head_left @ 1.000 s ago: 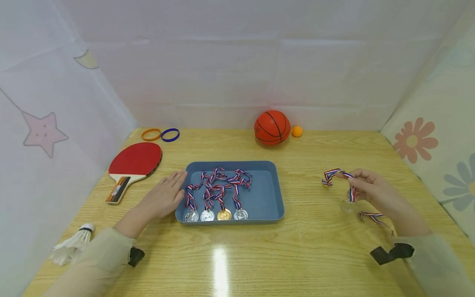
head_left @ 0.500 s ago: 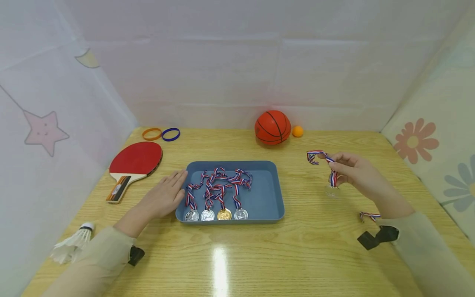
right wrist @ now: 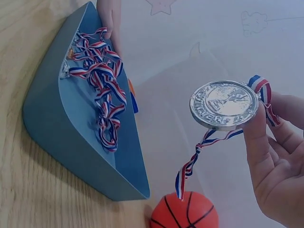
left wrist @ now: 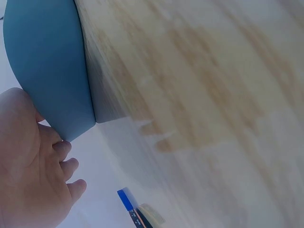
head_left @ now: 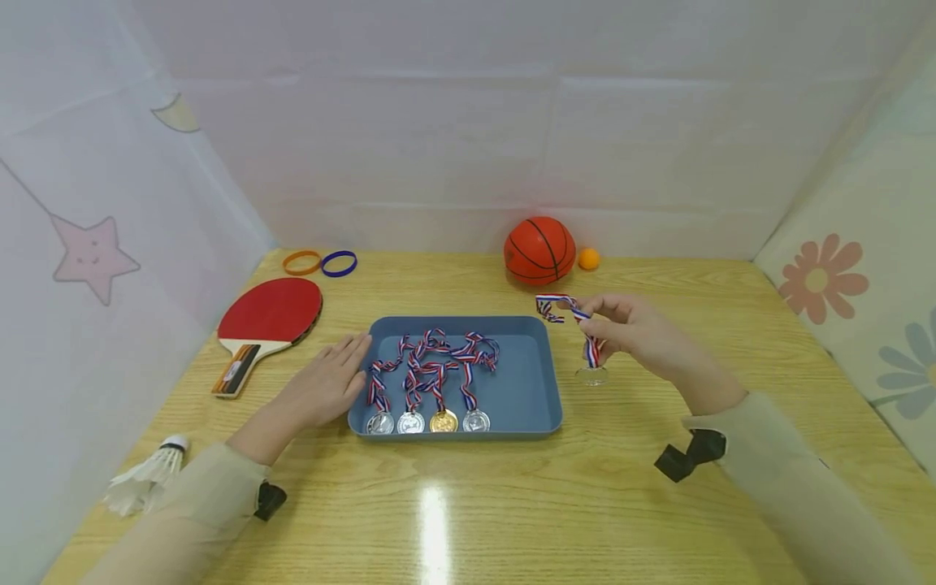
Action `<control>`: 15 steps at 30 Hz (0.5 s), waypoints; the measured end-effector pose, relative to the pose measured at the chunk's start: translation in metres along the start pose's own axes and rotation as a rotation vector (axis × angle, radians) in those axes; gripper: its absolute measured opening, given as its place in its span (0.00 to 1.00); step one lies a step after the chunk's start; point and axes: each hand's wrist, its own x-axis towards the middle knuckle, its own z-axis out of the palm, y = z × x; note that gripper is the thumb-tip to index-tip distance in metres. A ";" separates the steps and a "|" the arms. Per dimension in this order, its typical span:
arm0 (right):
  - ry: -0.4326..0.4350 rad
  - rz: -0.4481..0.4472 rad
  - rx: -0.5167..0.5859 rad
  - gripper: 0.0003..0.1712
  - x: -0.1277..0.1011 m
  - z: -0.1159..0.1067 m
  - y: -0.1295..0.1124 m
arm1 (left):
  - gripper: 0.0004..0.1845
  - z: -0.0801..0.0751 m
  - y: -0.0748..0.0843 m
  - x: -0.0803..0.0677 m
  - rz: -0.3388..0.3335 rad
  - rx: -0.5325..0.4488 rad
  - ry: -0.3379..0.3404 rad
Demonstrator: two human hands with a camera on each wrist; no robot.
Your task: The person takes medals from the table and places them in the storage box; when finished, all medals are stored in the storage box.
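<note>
My right hand [head_left: 632, 337] pinches the striped ribbon of a silver medal [right wrist: 224, 104] and holds it raised just off the right side of a blue-grey tray [head_left: 522, 398]. The medal hangs below the fingers, and the ribbon's loose end trails to the left. My left hand [head_left: 325, 386] has its fingers straight and rests against the tray's left side. In the tray, three silver medals and a gold medal [head_left: 444, 421] lie in a row along the near wall. Their red, white and blue ribbons [head_left: 431, 366] tangle toward the back.
An orange-red basketball [head_left: 539, 250] and an orange ball [head_left: 588, 258] sit at the back. On the left are a table tennis bat [head_left: 270, 313], a shuttlecock [head_left: 149, 475], an orange wristband [head_left: 301, 262] and a blue wristband [head_left: 340, 263].
My right hand has carried the silver medal leftward from the table's right side to beside the tray. The left hand stays where it was.
</note>
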 end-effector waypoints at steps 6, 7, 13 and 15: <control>-0.056 0.033 -0.005 0.05 0.018 0.024 0.007 | 0.30 0.001 0.000 0.001 0.000 0.000 -0.005; -0.062 0.043 -0.006 0.06 0.021 0.029 0.008 | 0.30 0.000 0.000 0.001 0.000 0.000 -0.005; -0.121 0.126 -0.004 0.09 0.034 0.053 0.025 | 0.30 0.000 0.000 0.001 0.002 -0.003 -0.002; -0.141 0.151 -0.006 0.09 0.038 0.059 0.033 | 0.30 0.001 0.000 0.001 0.003 -0.002 -0.002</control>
